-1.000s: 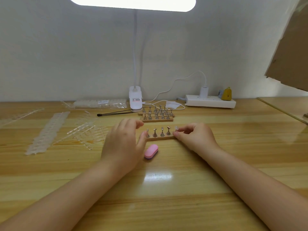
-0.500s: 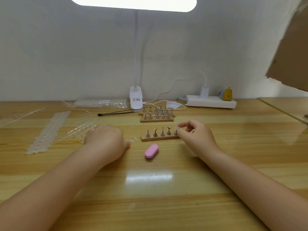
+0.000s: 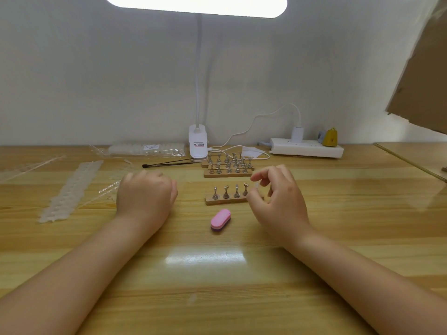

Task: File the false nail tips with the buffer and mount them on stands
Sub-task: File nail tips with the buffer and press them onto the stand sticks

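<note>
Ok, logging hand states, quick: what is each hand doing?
Left hand: curled over the table, hold cannot be told.
Right hand: loosely curled, holding nothing.

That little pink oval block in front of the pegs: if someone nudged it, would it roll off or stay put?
The pink buffer lies flat on the wooden table, so it would probably slide rather than roll. The tabletop looks glossy, so it may skid easily. It looks like layered foam, pink over purple, so it is likely light and slightly squashy.
</note>
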The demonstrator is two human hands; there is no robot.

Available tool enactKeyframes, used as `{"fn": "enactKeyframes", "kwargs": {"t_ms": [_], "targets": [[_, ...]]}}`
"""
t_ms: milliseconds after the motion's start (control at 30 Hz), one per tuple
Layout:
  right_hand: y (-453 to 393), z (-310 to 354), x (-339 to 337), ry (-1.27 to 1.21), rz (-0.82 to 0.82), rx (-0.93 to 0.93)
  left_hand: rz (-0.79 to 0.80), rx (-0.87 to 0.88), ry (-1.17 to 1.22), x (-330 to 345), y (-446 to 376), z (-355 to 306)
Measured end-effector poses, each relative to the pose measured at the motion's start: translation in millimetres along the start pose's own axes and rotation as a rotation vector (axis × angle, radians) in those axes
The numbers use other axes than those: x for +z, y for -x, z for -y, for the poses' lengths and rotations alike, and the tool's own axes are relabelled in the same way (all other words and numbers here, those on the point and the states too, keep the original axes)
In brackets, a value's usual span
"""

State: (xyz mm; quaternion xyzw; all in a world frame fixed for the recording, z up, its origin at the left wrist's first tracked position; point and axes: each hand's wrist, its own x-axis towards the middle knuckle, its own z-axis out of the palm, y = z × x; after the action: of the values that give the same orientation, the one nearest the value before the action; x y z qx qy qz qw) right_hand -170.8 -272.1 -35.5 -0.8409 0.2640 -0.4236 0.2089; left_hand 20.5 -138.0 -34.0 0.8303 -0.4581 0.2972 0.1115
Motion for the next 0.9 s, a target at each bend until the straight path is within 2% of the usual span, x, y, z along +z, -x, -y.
{"fn": "enactKeyframes", "kwargs": {"t_ms": [67, 100, 200, 267, 333, 433, 567, 733, 900], "targets": [[2.9, 5.0, 1.0, -0.041, 0.036, -0.034, -0.19, -0.058, 0.228, -5.3, 0.5, -2.5], [3.8, 6.6, 1.5, -0.07, 0.056, -0.043, -0.204, -0.093, 0.404, -9.5, -0.3, -6.6], [5.6, 9.6, 2.5, -0.201, 0.13, -0.018, -0.048, -0.235, 0.952, -17.0, -1.2, -24.4], [6.5, 11.2, 2.0, -0.346, 0.165, 0.072, 0.064, -0.277, 1.157, -18.5, 1.1, -35.8], [6.4, 11.8, 1.9, -0.503, 0.178, 0.196, 0.144, -0.26, 1.222, -16.4, 6.5, -44.9], [4.1, 11.1, 1.5, -0.689, 0.198, 0.328, 0.202, -0.183, 1.162, -12.0, 12.9, -52.6], [2.3, 7.2, 2.5, -0.788, 0.32, 0.348, 0.166, -0.124, 1.107, -11.4, 14.9, -54.2], [2.8, 7.5, 1.4, -0.819, 0.455, 0.339, 0.098, -0.273, 1.236, -14.1, 11.1, -50.9], [2.8, 7.4, 2.5, -0.866, 0.363, 0.385, 0.154, -0.427, 1.385, -16.8, 11.0, -52.1]]}}
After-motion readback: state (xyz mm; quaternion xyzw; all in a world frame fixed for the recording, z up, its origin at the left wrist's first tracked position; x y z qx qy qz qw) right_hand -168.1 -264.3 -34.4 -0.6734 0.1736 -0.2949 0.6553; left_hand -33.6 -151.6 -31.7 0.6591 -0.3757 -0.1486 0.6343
